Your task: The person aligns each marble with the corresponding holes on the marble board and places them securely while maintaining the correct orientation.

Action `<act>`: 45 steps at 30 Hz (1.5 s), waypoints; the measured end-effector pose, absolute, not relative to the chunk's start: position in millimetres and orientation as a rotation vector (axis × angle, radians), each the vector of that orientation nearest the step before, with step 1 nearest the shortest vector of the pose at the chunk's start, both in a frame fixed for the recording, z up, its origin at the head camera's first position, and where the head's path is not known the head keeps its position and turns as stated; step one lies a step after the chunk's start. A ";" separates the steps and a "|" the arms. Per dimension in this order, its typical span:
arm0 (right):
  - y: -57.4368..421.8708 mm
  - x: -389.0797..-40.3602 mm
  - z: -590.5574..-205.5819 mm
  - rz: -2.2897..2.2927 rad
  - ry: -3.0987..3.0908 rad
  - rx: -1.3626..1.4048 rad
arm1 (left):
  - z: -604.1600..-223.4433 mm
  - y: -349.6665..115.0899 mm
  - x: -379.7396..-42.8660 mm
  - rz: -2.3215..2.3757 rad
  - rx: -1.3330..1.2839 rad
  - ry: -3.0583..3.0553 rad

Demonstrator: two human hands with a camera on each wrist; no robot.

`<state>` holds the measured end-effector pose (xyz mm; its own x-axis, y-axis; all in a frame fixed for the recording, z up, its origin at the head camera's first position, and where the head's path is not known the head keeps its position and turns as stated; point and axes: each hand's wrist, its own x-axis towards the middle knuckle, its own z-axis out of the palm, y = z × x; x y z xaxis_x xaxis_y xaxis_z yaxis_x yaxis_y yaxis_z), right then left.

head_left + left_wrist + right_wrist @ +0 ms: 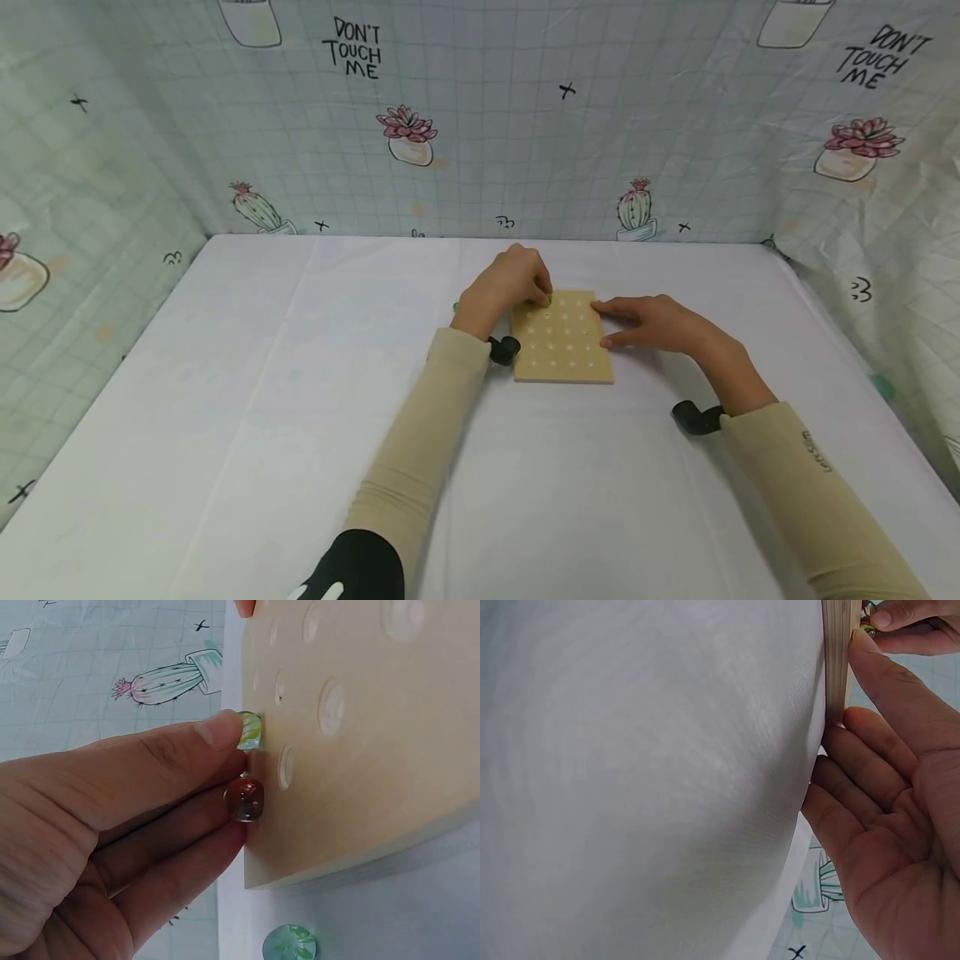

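Note:
A pale wooden board with rows of round hollows lies on the table. At its far left part, my left hand pinches a marble with yellow-green swirls between thumb and fingers, close to the board's face. A dark red marble is beside the lower fingers at the board; whether they hold it or it sits in a hollow, I cannot tell. My right hand touches the board's right edge with thumb and fingertips. In the right wrist view, the thumb is against the board's edge.
A green-patterned marble lies on the white-covered table, left of the board and partly behind the left wrist in the head view. A printed cloth hangs along the back and sides of the table.

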<state>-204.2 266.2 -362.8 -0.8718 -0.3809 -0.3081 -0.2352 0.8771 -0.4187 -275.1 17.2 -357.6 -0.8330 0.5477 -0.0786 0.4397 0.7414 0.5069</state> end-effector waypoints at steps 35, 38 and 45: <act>265.5 -205.1 -364.7 -0.514 2.667 -0.456 | -338.0 -79.5 -268.2 0.606 0.969 2.677; 266.0 -205.7 -364.9 -0.522 2.666 -0.460 | -339.2 -88.7 -264.7 0.597 1.016 2.668; 267.0 -206.3 -364.4 -0.504 2.659 -0.449 | -346.3 -110.6 -252.9 0.557 1.104 2.680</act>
